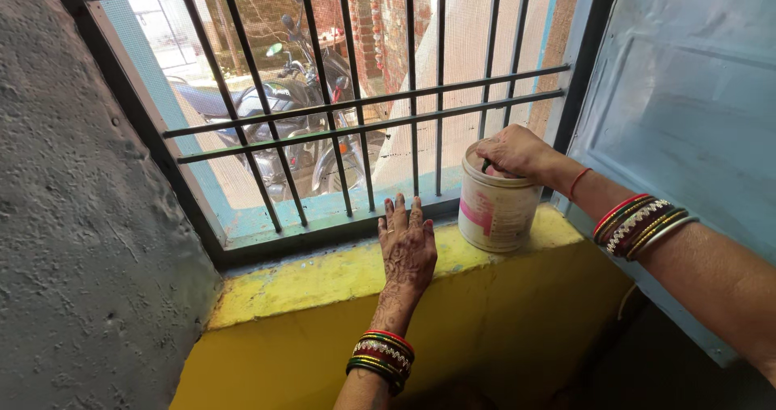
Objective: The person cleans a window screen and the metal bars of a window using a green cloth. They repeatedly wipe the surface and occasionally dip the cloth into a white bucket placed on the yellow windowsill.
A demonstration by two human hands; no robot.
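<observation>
At yellow window sill point(323, 276), w/ barred grille behind: left hand point(406, 248) is lying flat, fingers spread, bracing; right hand point(512, 151) is curling over white tub point(495, 208) at sill's right end, gripping something dark inside, prob. a handle.

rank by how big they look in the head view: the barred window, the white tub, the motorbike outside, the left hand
1. barred window
2. motorbike, seen through the bars, far off, so its true size is larger
3. white tub on the yellow sill
4. left hand, close to the tub in apparent size, so this ranking is unsure
</observation>
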